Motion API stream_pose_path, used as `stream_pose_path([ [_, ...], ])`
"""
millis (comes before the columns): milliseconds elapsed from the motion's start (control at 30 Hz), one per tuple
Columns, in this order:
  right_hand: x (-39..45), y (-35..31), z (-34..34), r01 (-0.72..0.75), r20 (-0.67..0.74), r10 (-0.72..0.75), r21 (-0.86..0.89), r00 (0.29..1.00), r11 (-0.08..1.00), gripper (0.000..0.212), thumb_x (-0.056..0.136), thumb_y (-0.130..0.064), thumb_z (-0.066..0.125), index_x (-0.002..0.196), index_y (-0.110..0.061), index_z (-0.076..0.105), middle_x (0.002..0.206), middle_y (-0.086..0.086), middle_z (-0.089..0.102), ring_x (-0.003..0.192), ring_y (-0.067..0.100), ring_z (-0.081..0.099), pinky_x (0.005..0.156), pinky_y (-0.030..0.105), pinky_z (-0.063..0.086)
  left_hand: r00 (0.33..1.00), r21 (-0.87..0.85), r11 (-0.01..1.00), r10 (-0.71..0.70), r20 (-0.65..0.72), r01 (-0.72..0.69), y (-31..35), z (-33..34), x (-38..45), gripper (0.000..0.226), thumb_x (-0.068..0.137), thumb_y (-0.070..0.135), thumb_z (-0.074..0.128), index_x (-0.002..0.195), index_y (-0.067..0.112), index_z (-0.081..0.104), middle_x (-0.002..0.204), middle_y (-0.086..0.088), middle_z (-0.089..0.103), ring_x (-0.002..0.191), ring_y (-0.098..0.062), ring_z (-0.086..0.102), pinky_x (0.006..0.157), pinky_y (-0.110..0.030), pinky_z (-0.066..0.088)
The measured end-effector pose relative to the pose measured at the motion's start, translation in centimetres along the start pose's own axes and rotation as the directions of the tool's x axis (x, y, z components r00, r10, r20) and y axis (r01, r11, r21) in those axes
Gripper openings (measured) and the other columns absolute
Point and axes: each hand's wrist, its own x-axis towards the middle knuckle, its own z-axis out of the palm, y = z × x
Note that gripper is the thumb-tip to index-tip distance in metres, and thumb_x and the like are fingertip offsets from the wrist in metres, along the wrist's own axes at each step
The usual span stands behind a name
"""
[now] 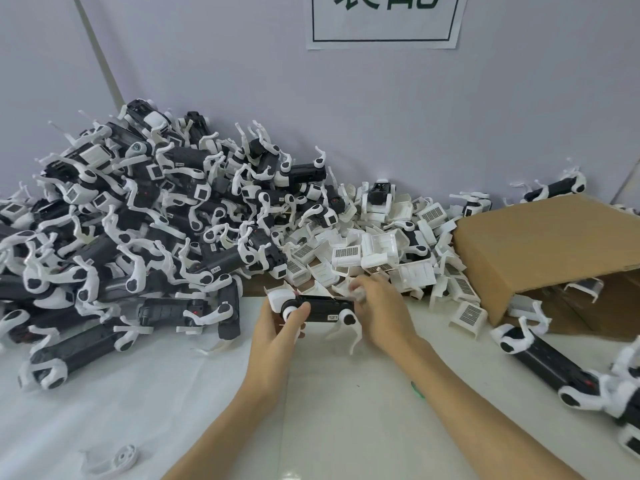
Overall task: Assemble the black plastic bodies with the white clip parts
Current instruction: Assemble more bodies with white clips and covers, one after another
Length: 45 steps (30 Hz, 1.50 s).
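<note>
A black plastic body with white legs lies crosswise above the white table, held between both hands. My left hand grips its left end, thumb on the round white joint beside a white clip part. My right hand is curled round its right end, fingers over the top; what they pinch is blurred. Loose white clip parts lie heaped just behind the hands.
A large pile of black-and-white bodies fills the left and back. A tipped cardboard box lies at the right, with more bodies before it. A single white leg piece lies near the front left.
</note>
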Motion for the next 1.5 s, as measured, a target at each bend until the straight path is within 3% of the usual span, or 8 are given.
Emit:
stream_pose_path([
  [100,-1.2,0.5,-1.3,-0.12,-0.063,0.149,0.332,0.987,0.935,0.023,0.098,-0.017,0.067,0.12,-0.017,0.062,0.106,0.0,0.07,0.088,0.014,0.068,0.081,0.04,0.055,1.0,-0.011,1.0,-0.023,0.007,0.023,0.0,0.0,0.1,0.042,0.085,0.042,0.069,0.117,0.015,0.064,0.092,0.009,0.063,0.085,-0.012,0.058,0.084,-0.034,0.051],
  [267,-3.8,1.0,-4.3,-0.313,0.154,0.325,0.795,0.933,0.521,0.018,0.107,-0.02,0.052,0.12,-0.026,0.063,0.083,0.011,0.077,0.068,0.019,0.069,0.057,0.03,0.054,0.995,0.006,1.0,-0.023,0.1,0.022,0.0,0.0,0.0,0.058,0.078,0.056,0.071,0.118,0.014,0.065,0.097,0.003,0.065,0.086,-0.015,0.059,0.08,-0.033,0.051],
  [533,-6.5,-0.1,-5.5,-0.226,0.142,0.201,0.837,0.969,0.499,0.016,0.109,-0.029,0.053,0.116,-0.034,0.066,0.069,0.006,0.054,0.058,0.018,0.045,0.051,0.029,0.035,0.967,0.13,0.991,-0.012,0.254,-0.022,0.0,0.1,-0.7,0.04,0.087,0.067,0.066,0.113,0.037,0.067,0.099,0.006,0.067,0.09,-0.013,0.062,0.082,-0.038,0.048],
  [700,-7.1,0.1,-5.6,-0.261,0.191,0.22,0.898,0.957,0.354,0.037,0.096,-0.009,0.072,0.13,-0.018,0.063,0.08,0.005,0.067,0.07,0.02,0.054,0.069,0.034,0.044,0.969,0.139,0.99,-0.025,0.247,-0.01,0.4,0.3,-0.9,0.045,0.089,0.072,0.06,0.113,0.034,0.067,0.101,0.003,0.065,0.09,-0.013,0.061,0.08,-0.035,0.049],
  [1000,-6.9,1.1,-5.7,-0.302,0.221,0.292,0.914,0.931,0.27,0.06,0.064,-0.045,0.086,0.113,-0.011,0.078,0.093,0.008,0.075,0.089,0.021,0.075,0.079,0.027,0.058,0.967,0.167,0.986,-0.031,0.254,-0.013,0.4,0.3,-1.0,0.046,0.087,0.075,0.06,0.113,0.038,0.066,0.1,0.006,0.063,0.09,-0.011,0.061,0.078,-0.033,0.05],
  [1300,-6.9,0.6,-5.6,-0.282,0.124,0.391,0.883,0.912,0.376,0.058,0.074,-0.063,0.084,0.056,-0.029,0.042,0.065,-0.001,0.024,0.065,0.022,0.022,0.064,0.038,0.022,0.968,0.189,0.981,-0.007,0.252,-0.042,0.4,0.3,-1.0,0.065,0.076,0.09,0.063,0.115,0.038,0.065,0.095,0.008,0.06,0.09,-0.012,0.06,0.078,-0.036,0.05],
  [1400,-6.9,-0.3,-5.6,-0.282,0.128,0.427,0.904,0.895,0.32,0.05,0.066,-0.066,0.084,0.051,-0.029,0.053,0.061,-0.006,0.039,0.062,0.016,0.039,0.071,0.031,0.04,0.963,0.215,0.975,-0.011,0.269,-0.049,0.3,0.2,-1.0,0.065,0.079,0.089,0.064,0.118,0.038,0.064,0.094,0.011,0.06,0.091,-0.012,0.058,0.079,-0.034,0.052],
  [1500,-6.8,-0.7,-5.3,-0.214,0.156,0.436,0.973,0.887,0.088,0.055,0.066,-0.055,0.083,0.095,-0.011,0.069,0.092,0.003,0.073,0.09,0.017,0.074,0.084,0.025,0.057,0.963,0.225,0.973,-0.013,0.271,-0.05,0.2,0.2,-1.0,0.063,0.081,0.087,0.064,0.119,0.037,0.063,0.094,0.012,0.06,0.089,-0.012,0.057,0.08,-0.033,0.052],
])
